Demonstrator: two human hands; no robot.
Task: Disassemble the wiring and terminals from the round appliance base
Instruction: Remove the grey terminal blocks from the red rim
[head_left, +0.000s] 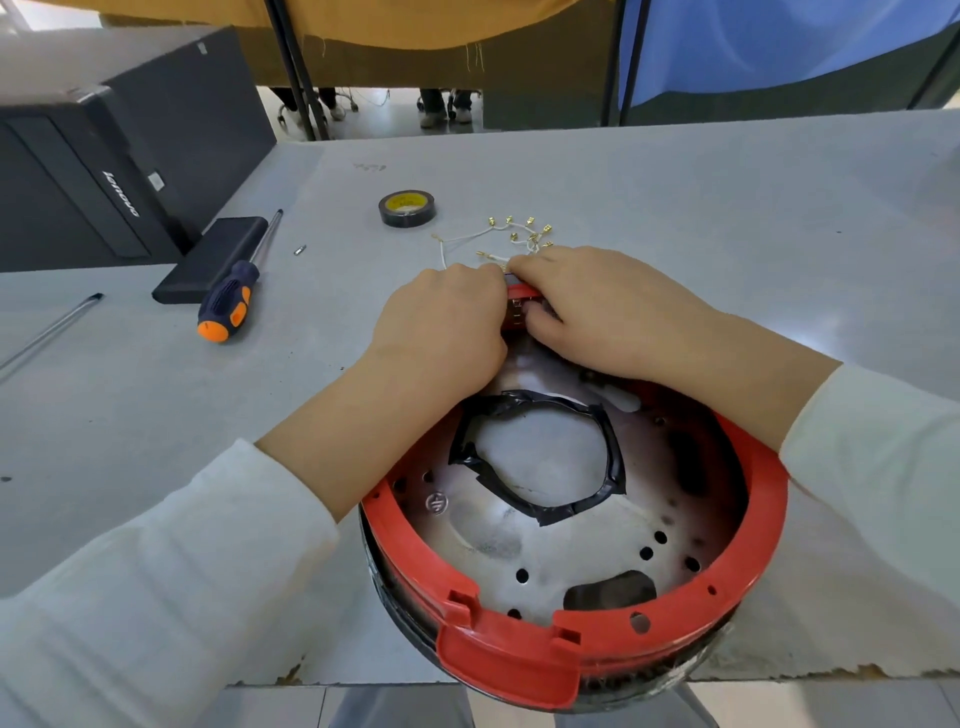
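Both grips curled and meeting at the far rim of the round appliance base (571, 519): left hand (441, 322) fisted against the red rim, fingertips tucked out of sight, right hand (608, 312) bent over the same spot, thumb pressed by a small metal fitting there. Exactly what is pinched between the fingers hidden, though both close on that far edge of the rim. Forearms in white sleeves (156, 571) laid across the base from either side.

Base sitting at the near edge of the table (727, 208), its front overhanging the chipped, ragged lip. Smooth red plastic ring, notched and tabbed at the near side, round a shiny metal plate drilled with small round holes and scorched dark in patches. Crinkled black tape (540, 457) lining a rough opening in the middle of the plate.

Just beyond the hands, a loose tangle of thin white wires (498, 239) ending in small brass terminals, lying flat on the grey matte surface. Farther back, a roll of black tape (407, 208) with a yellow core. To the left, well apart from the base, a screwdriver (234, 296) with blue-and-orange rubbery handle resting partly on a flat black slab (208, 260); a tiny screw (300, 250) near its shaft; a second thin metal shaft (52, 332) by the left border. Black computer case (104, 156) at the far left corner. Wide bare stretch of table to the right and behind.
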